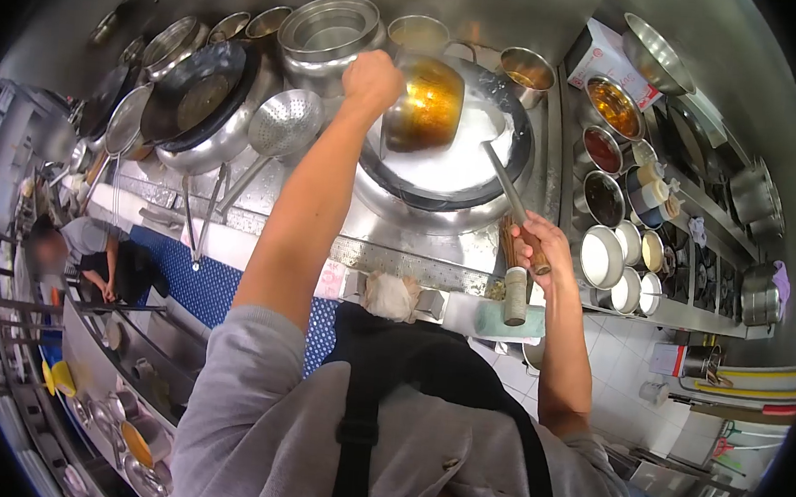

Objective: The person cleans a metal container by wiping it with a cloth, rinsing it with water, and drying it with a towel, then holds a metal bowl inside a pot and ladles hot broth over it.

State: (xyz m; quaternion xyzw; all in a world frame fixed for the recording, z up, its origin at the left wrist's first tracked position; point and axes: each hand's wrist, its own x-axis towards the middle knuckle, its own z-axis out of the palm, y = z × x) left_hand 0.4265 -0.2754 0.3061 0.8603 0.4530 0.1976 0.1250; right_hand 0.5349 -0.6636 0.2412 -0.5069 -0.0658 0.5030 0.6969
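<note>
My left hand (373, 82) is closed at the side of a metal pot (422, 104), which is tipped over the wok. Amber-brown colour shows on the pot's shiny surface. Below it, a dark-rimmed wok (521, 151) holds something white and smooth, perhaps liquid or foam. A ladle (508, 180) slants down into the wok, its wooden handle end in my closed right hand (544, 245). The ladle's bowl lies at the white surface and is partly hidden. Under my right hand stands a pale cylindrical handle or brush (515, 296).
A perforated skimmer (284, 122) and a black wok (196, 94) rest to the left. Stacked pots (328, 29) stand behind. Along the right are a bowl of amber liquid (614, 107) and several seasoning containers (602, 257). At far left, a person (93, 255) sits or crouches.
</note>
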